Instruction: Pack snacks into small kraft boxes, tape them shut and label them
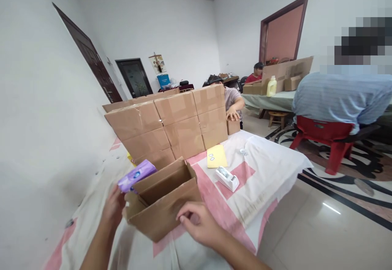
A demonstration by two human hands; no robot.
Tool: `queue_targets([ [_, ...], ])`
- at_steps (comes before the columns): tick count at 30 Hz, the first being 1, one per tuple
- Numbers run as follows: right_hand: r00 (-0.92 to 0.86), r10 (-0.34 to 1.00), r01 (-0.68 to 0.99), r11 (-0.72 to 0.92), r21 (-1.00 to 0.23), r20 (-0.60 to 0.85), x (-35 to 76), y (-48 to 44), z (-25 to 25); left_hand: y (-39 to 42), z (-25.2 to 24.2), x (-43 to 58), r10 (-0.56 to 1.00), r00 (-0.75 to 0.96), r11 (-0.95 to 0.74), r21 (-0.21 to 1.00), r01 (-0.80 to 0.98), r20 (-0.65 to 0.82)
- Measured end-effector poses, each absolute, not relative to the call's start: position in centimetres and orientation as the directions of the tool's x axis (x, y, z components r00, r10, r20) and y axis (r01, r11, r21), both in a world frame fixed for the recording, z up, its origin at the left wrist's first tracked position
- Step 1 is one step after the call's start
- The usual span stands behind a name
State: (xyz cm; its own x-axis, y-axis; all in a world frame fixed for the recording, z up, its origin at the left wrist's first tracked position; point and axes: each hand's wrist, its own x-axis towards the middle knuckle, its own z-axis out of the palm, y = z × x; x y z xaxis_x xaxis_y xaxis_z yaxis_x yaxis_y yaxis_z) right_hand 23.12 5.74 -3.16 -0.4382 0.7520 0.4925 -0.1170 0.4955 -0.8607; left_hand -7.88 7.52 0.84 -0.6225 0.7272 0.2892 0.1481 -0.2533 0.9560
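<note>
My left hand [112,205] is closed on the near end of a purple soft pack [137,175], which looks like tissues. The pack is tilted over the left rim of an open cardboard box [165,210]. Inside, the visible part of the box shows bare walls; its bottom is hidden. At the box's front wall is my right hand [197,223], fingers curled and the thumb tip close to the index finger. Nothing shows in it, and I cannot tell whether it touches the box.
Behind the box stands a taped cardboard partition [180,123]. A white tape dispenser [227,179] and a yellow sheet [217,156] lie on the cloth-covered table [266,168]. Across it, a person's hand [233,112] rests on a small box [233,127]. Another person sits on a red chair [324,129].
</note>
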Motion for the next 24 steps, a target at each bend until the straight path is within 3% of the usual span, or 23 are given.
queue_targets([
  [4, -0.383, 0.707, -0.120, 0.600, -0.791, 0.594, 25.1, 5.9, -0.1, 6.4, 5.4, -10.3, 0.637, -0.686, -0.432, 0.900, 0.060, 0.351],
  [10, -0.331, 0.482, -0.098, 0.838, -0.538, 0.811, 25.2, 8.8, 8.1, 3.7, 11.4, -5.3, 0.636, -0.636, -0.526, 0.849, 0.057, 0.436],
  [17, -0.528, 0.476, 0.086, 0.854, -0.513, 0.704, 22.6, 11.6, 12.4, 2.1, 11.9, 0.3, 0.776, -0.548, -0.396, 0.918, -0.039, 0.311],
  [21, -0.568, 0.315, 0.273, 0.944, -0.186, 0.760, 21.9, 9.9, 11.7, 2.2, 10.8, 0.9, 0.798, -0.568, -0.311, 0.945, -0.100, 0.203],
  [24, -0.693, 0.180, 0.291, 0.956, 0.042, 0.699, 21.3, 9.1, 11.4, 2.5, 10.1, 1.1, 0.821, -0.546, -0.254, 0.963, -0.093, 0.164],
])
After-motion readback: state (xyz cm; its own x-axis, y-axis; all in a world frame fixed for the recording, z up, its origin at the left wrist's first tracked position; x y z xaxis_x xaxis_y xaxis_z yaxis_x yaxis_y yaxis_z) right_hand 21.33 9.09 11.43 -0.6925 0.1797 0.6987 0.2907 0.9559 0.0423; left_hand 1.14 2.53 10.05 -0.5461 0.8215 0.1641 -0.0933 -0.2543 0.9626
